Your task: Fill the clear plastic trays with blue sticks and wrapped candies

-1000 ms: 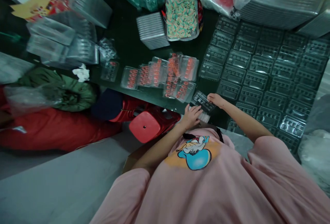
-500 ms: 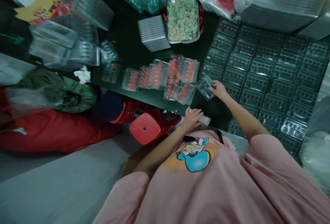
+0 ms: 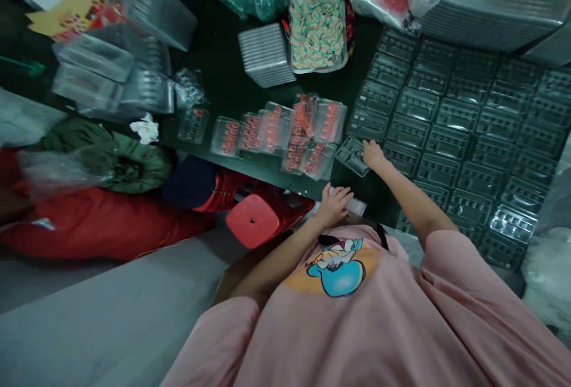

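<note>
Near the table's front edge, my left hand [image 3: 334, 204] rests on a small stack of clear plastic pieces [image 3: 355, 207], its fingers slightly spread and partly wrapped over the stack. My right hand [image 3: 372, 155] is closed at the right end of a clear plastic tray [image 3: 352, 154], which lies almost flat on the dark green table. Left of that tray are overlapping clear packs with red-orange pieces [image 3: 316, 160]. On the right, rows of clear trays with small slots [image 3: 450, 137] cover the table.
A tray heaped with green and beige pieces [image 3: 317, 30] stands at the back beside a stack of clear lids [image 3: 266, 54]. Clear containers [image 3: 111, 72] pile up at the left. A red stool [image 3: 253, 220] is below the table edge. Tall tray stacks [image 3: 495, 6] stand at back right.
The tray at my right hand has gone from tilted to nearly flat, shifting slightly left and down. My right hand has moved little; my left hand stays on the stack.
</note>
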Demonstrator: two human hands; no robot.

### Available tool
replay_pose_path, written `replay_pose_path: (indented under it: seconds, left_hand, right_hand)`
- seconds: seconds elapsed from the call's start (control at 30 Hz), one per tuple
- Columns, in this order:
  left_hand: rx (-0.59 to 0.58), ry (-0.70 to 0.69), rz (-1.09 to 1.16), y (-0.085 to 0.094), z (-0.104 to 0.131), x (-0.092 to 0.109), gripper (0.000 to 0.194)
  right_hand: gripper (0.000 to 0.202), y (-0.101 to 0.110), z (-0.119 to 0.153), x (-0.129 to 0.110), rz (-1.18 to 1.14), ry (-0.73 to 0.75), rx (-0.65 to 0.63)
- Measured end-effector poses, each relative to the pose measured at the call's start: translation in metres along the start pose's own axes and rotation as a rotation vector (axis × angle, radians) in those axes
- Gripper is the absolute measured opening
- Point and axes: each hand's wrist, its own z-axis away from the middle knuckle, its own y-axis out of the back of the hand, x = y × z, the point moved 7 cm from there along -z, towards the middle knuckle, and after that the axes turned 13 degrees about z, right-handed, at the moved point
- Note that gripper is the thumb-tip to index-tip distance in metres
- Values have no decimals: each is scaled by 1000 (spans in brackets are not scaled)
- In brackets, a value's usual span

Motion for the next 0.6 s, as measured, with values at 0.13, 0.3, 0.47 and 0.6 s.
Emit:
replay_pose_path:
  seconds: [0.13,0.3,0.47,0.6]
  left_hand:
    - [-24,7,9,4,-5,2,59]
    - [-20,5,2,5,-7,3,57]
    - [34,-22,-35,4,-2,-1,55]
    - [71,-74,-19,4,5,-3,48]
  right_hand:
    - [44,10,-7,-8,-18,6,76]
    - [35,20,-5,-8,-39,39,151]
    - [23,27,38,-19,-121,145,264]
    - [13,-4,95,-37,-372,300,-91]
